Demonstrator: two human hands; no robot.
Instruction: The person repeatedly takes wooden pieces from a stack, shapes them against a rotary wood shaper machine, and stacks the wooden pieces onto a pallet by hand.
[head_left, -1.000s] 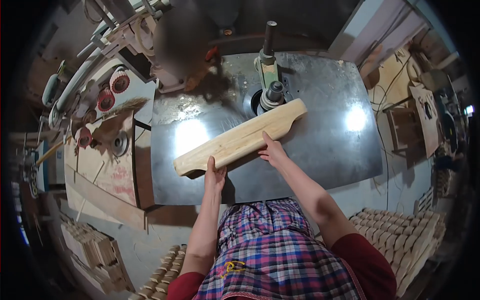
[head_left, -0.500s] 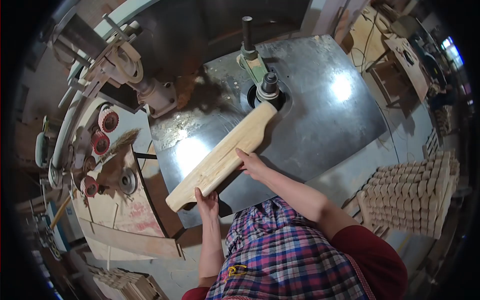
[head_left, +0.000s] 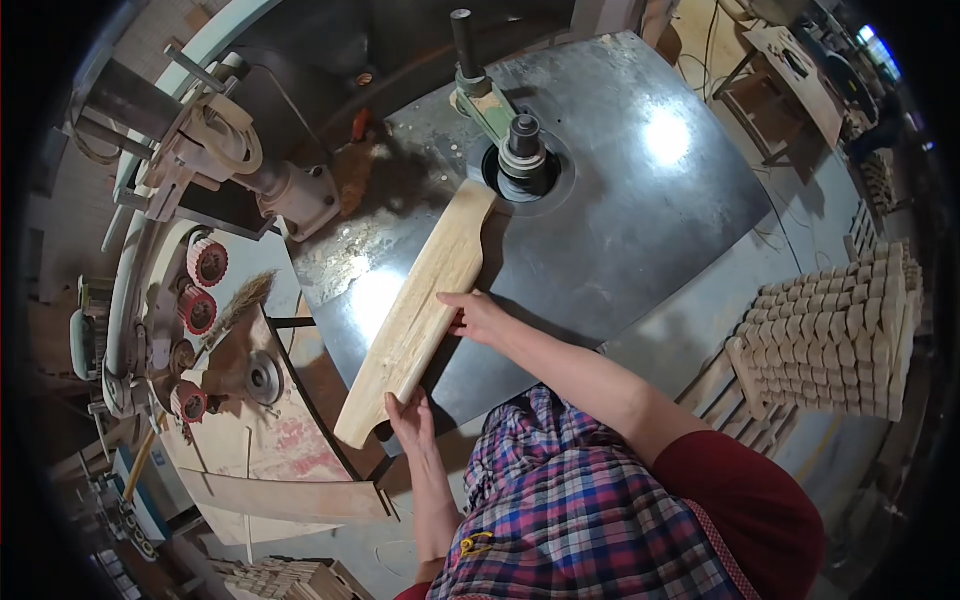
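Note:
A long pale shaped wooden board is held in both hands over a metal machine table. My left hand grips its near end, thumb on top and fingers beneath. Around the right edge near the board's middle, my right hand is closed, thumb on the upper face. The board's far end lies just left of the upright spindle cutter, with a small gap between them. The fingers under the board are partly hidden.
A green guide arm stands behind the spindle. A grey machine motor unit is at the table's left. Several red-rimmed wheels lie on a side board further left. Stacked shaped wood pieces stand at the right.
The board's far end has swung left, away from the spindle, so the board points more straight ahead. Both hands keep their hold. The camera view has shifted slightly.

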